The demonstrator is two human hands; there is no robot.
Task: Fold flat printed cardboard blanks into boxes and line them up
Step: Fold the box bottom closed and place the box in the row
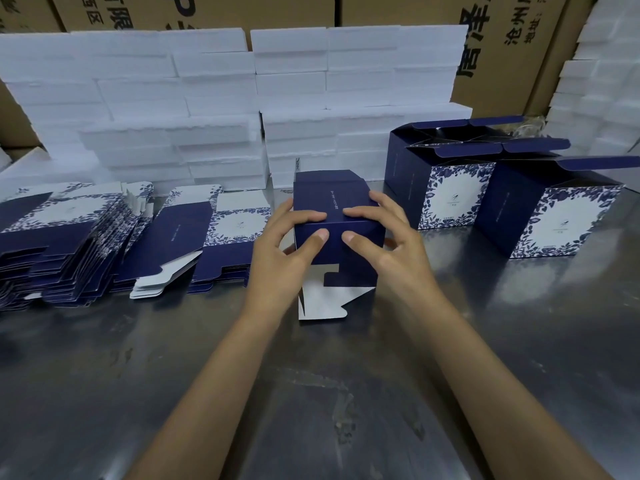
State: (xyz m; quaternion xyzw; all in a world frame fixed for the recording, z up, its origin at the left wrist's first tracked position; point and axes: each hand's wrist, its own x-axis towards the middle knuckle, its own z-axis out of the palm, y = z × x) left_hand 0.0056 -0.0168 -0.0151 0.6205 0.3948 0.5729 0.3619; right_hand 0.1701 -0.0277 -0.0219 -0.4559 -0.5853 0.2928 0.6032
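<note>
Both hands' grip (287, 251) (388, 247) around half-folded box (341, 233), table edge-clear.

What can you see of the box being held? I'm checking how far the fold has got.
The half-folded box is dark blue printed cardboard, tilted over the metal table. Its near end is open, with white-backed flaps hanging down. The left hand and right hand grip its sides, thumbs pressing a panel.

There is just one camera, worn on the person's head, looking forward and down at the shiny grey metal table (519, 341) from close up. Both bare arms reach in from the near edge. Stacked white foam blocks (173, 98) fill the far side.
</note>
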